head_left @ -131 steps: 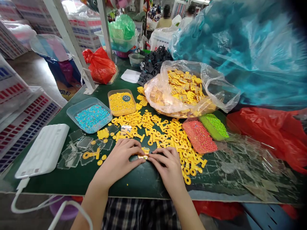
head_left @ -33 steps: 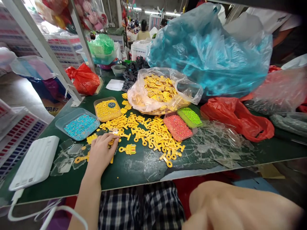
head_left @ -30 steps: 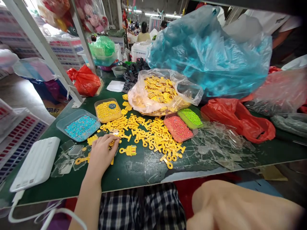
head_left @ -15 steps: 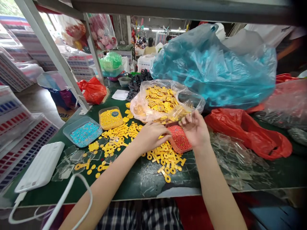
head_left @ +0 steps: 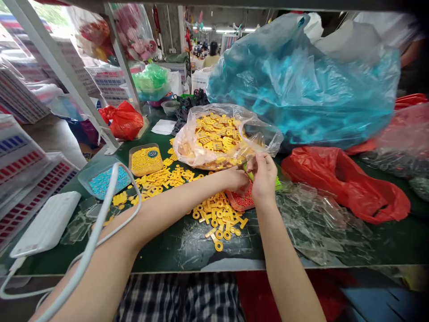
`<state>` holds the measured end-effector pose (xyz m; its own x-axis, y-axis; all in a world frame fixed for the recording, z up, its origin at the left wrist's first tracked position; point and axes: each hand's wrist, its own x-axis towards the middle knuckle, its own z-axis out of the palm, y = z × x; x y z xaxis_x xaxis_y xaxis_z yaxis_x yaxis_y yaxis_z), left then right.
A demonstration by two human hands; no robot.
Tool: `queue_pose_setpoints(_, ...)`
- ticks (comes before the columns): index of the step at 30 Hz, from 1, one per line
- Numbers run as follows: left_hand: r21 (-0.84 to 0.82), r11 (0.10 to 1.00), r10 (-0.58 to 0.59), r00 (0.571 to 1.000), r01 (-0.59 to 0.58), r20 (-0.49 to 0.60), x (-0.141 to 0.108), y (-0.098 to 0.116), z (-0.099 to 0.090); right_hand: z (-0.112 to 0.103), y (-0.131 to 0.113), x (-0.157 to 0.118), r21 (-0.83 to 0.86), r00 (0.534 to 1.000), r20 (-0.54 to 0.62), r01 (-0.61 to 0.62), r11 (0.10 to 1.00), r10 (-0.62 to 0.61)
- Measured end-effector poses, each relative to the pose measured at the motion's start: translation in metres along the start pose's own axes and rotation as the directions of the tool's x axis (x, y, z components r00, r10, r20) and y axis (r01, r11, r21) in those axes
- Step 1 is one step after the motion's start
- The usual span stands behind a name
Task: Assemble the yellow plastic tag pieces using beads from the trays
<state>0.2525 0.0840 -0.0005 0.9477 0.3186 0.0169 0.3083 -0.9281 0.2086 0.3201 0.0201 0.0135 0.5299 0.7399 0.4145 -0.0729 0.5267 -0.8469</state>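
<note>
My left hand (head_left: 237,180) reaches over the tray of red beads (head_left: 240,201), its fingers curled down at the beads; whatever they pinch is hidden. Close beside it, my right hand (head_left: 264,179) is raised with thumb and fingers pressed together around something small that I cannot make out. Green beads (head_left: 278,183) show behind my right wrist. Loose yellow plastic pieces (head_left: 219,219), some with rings, lie in front of the red tray. Beyond my hands sits an open clear bag of yellow pieces (head_left: 217,132).
At left are a tub of yellow beads (head_left: 146,160), a tub of blue beads (head_left: 107,181) and a white power bank (head_left: 45,226), whose cable (head_left: 97,223) crosses my left forearm. Clear plastic pieces (head_left: 315,214), a red bag (head_left: 345,183) and a large blue bag (head_left: 301,89) occupy the right.
My left hand has moved right and down into the red bead tray, close to my right hand. My right fingers have drawn together, and green beads now show beside that hand. The view has shifted slightly.
</note>
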Motion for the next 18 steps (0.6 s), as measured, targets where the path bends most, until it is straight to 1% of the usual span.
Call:
queue_pose_setpoints(2,-0.022,1.0,0.009,0.999,-0.008,0.037,-0.002,0.0,-0.003,-0.002,-0.001,0.001,-0.011,1.0,0.028,0.003,1.0,-0.003)
queue_pose_setpoints(5,-0.053,0.999,0.011,0.998,-0.008,0.054,-0.013,0.002,-0.017,-0.004,-0.005,0.001,-0.024,0.999,0.034,0.006,1.0,-0.005)
queue_pose_setpoints(6,-0.065,0.998,0.004,0.999,-0.002,0.041,-0.02,0.002,-0.024,-0.004,-0.006,0.001,-0.028,0.999,0.033,0.011,1.0,-0.01)
queue_pose_setpoints(8,-0.107,0.994,-0.02,1.0,0.017,-0.02,-0.041,0.003,-0.036,-0.004,-0.009,0.001,-0.046,0.999,0.045,0.026,0.999,-0.024)
queue_pose_setpoints(11,-0.21,0.976,-0.097,0.976,0.056,-0.194,-0.085,0.007,-0.047,-0.002,-0.012,-0.001,-0.091,0.994,0.107,0.04,0.995,-0.03)
queue_pose_setpoints(13,-0.233,0.967,-0.172,0.945,0.107,-0.278,-0.121,0.011,-0.045,0.001,-0.011,-0.005,-0.13,0.986,0.166,0.037,0.991,-0.015)
queue_pose_setpoints(14,-0.244,0.958,-0.225,0.923,0.151,-0.313,-0.14,0.013,-0.042,0.003,-0.011,-0.009,-0.154,0.979,0.206,0.029,0.988,0.003)
queue_pose_setpoints(16,-0.265,0.93,-0.337,0.88,0.256,-0.335,-0.178,0.015,-0.031,0.01,-0.008,-0.018,-0.219,0.947,0.315,0.013,0.976,0.058)
queue_pose_setpoints(17,-0.277,0.913,-0.384,0.861,0.3,-0.334,-0.195,0.016,-0.025,0.013,-0.007,-0.024,-0.256,0.92,0.381,0.01,0.967,0.091)
queue_pose_setpoints(18,-0.288,0.893,-0.431,0.842,0.346,-0.325,-0.211,0.017,-0.018,0.017,-0.006,-0.031,-0.291,0.883,0.452,0.012,0.957,0.126)
